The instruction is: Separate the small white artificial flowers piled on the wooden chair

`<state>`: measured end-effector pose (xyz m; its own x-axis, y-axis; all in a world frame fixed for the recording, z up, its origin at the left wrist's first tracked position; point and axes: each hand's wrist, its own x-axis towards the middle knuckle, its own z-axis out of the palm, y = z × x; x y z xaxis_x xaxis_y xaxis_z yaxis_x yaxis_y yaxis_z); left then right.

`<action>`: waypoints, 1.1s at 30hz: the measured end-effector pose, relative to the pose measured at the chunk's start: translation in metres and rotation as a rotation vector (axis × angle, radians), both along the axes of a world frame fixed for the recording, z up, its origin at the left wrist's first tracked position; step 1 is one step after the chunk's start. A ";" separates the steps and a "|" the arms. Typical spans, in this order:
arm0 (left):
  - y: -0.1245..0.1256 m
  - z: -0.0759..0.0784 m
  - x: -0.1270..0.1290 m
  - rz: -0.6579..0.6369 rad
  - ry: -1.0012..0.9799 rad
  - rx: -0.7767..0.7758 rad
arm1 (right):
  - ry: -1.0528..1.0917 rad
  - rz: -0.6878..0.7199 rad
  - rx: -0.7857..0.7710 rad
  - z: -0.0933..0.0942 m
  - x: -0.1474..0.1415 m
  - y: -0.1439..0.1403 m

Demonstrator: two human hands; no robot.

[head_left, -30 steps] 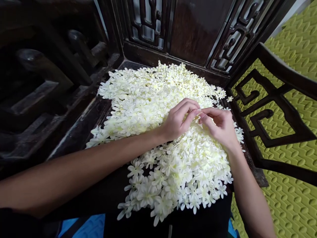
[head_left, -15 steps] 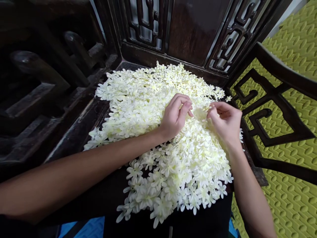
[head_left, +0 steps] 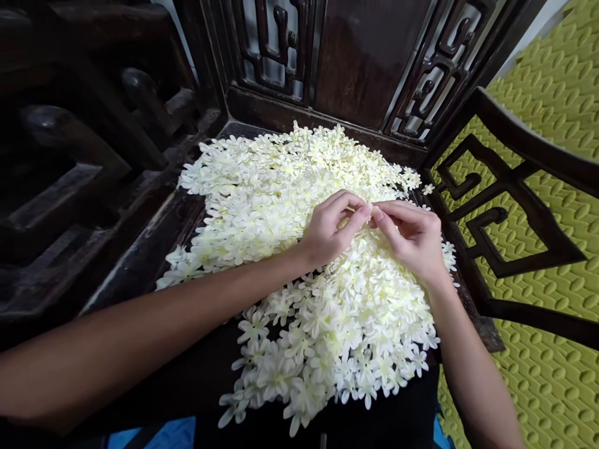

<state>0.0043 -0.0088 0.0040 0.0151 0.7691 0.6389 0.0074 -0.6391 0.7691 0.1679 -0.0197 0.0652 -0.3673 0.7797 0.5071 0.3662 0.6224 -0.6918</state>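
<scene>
the left hand (head_left: 330, 231) and right hand (head_left: 412, 240), apart a moment ago, have come back together above the heap of white fabric flowers (head_left: 299, 262) on the dark wooden chair seat (head_left: 154, 249), fingertips pinched closed on something too small to identify.

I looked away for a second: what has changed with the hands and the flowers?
The left hand and right hand, apart half a second ago, have come back together, fingertips meeting over the flowers. What they pinch is too small to tell. The pile and chair stayed put.

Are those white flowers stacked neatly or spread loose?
Spread loose: the white flowers lie scattered in a heap across the dark chair seat.
</scene>
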 end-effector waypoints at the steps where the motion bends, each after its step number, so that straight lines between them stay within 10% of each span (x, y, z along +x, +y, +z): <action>1: 0.000 0.000 -0.001 0.020 0.018 0.005 | 0.002 -0.010 0.001 -0.001 0.000 0.000; 11: 0.000 -0.004 -0.002 0.075 0.003 0.016 | 0.252 -0.197 -0.131 0.000 0.005 0.009; 33: 0.000 -0.005 0.002 -0.027 -0.089 -0.029 | 0.417 -0.046 -0.344 -0.003 0.003 0.009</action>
<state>0.0060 -0.0086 -0.0012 -0.0194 0.7872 0.6164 -0.0789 -0.6158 0.7840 0.1714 -0.0110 0.0623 -0.1508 0.9370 0.3152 0.0384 0.3242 -0.9452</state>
